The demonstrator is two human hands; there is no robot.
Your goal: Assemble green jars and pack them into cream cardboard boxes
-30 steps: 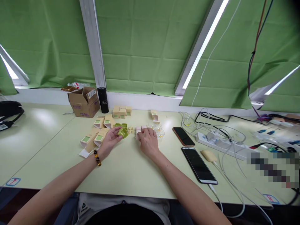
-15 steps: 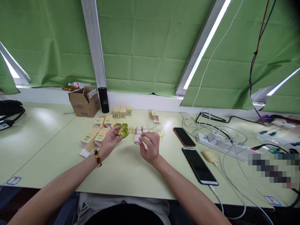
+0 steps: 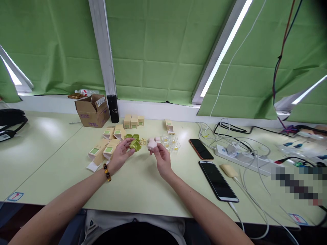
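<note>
Between the fingers of my left hand (image 3: 122,153) is a small green case (image 3: 136,145), held just above the table. My right hand (image 3: 163,159) pinches a pale pink rounded case (image 3: 152,145), a little to the right of the green one and apart from it. Beyond it, more pink pieces (image 3: 157,139) rest on the table, partly hidden. More green pieces (image 3: 136,136) lie behind the left fingers. Several tiny yellow pieces (image 3: 143,141) sit in the gap between the hands. Clear pieces with yellow centres (image 3: 174,140) lie past my right hand.
Open small cartons (image 3: 98,149) lie by my left wrist, with closed ones (image 3: 130,123) farther back. A brown cardboard box (image 3: 92,114) and a black cylinder (image 3: 113,109) stand at the back. Two phones (image 3: 218,180), a power strip (image 3: 242,160) and tangled cables occupy the right side.
My right hand has turned, its fingers now beneath the pink case, and the case has shifted slightly right and up. My left hand stays nearly still with the green case.
</note>
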